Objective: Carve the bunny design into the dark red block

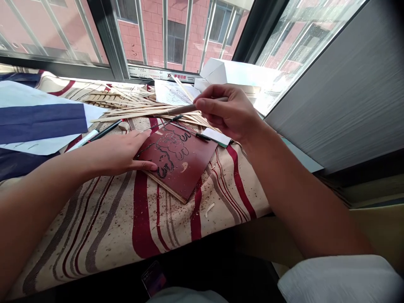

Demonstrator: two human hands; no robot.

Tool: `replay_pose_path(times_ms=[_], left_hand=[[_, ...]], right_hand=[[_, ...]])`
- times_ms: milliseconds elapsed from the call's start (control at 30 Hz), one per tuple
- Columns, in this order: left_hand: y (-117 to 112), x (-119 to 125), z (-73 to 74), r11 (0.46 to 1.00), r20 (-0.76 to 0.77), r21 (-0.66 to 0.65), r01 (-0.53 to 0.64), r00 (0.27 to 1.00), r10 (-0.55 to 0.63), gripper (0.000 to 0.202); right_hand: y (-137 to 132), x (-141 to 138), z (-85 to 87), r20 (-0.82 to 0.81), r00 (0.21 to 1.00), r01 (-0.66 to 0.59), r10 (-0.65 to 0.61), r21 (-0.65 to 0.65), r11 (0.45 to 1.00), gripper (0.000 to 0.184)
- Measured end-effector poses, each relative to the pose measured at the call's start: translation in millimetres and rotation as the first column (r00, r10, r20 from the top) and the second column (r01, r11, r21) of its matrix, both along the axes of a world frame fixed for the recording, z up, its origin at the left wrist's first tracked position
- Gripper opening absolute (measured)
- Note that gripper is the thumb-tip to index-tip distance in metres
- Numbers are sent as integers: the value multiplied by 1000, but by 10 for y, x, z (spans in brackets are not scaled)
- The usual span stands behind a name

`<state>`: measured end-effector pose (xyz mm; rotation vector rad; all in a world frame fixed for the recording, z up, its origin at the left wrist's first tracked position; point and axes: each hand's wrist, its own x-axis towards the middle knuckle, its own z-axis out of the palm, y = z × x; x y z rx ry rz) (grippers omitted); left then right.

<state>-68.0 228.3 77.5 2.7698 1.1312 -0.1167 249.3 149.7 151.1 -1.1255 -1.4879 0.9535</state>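
Note:
A reddish-brown board (202, 158) lies tilted on the striped cloth, with a curly dark-outlined design on its face. My left hand (126, 151) rests flat on the board's left corner, thumb and fingers apart. Above the board's far edge, my right hand (229, 109) is closed around a slim tan-handled carving tool (186, 109), its darker end pointing left. A black pen (202, 136) and another thin dark tool (167, 122) lie across the upper part of the board. A small white-and-green block (217, 136) sits beside its right corner.
Many thin wooden strips (132, 103) are piled along the window side, near a paper with a drawing (175, 91). Markers (91, 136) and dark blue fabric (41, 122) lie to the left. Crumbs dot the striped cloth (120, 219). A phone (154, 278) is below the table edge.

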Motion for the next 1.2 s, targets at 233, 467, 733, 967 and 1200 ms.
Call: replay_pose_path(times_ms=[233, 467, 733, 967, 1200], left_hand=[[-71, 27, -60, 965, 105, 90, 246, 961, -254, 117], [-122, 63, -81, 938, 129, -61, 342, 934, -332, 115], [31, 11, -214, 927, 185, -50, 370, 916, -356, 118], [145, -70, -204, 919, 266, -30, 393, 889, -372, 110], [328, -53, -119, 908, 253, 21, 418, 877, -409, 106]], right_hand=[[297, -96, -279, -146, 987, 58, -59, -13, 998, 35], [113, 87, -357, 50, 994, -96, 101, -109, 989, 38], [202, -135, -523, -161, 984, -101, 78, -140, 985, 45], [250, -391, -651, -313, 950, -68, -11, -243, 968, 31], [310, -443, -681, -401, 911, -22, -93, -274, 961, 36]])
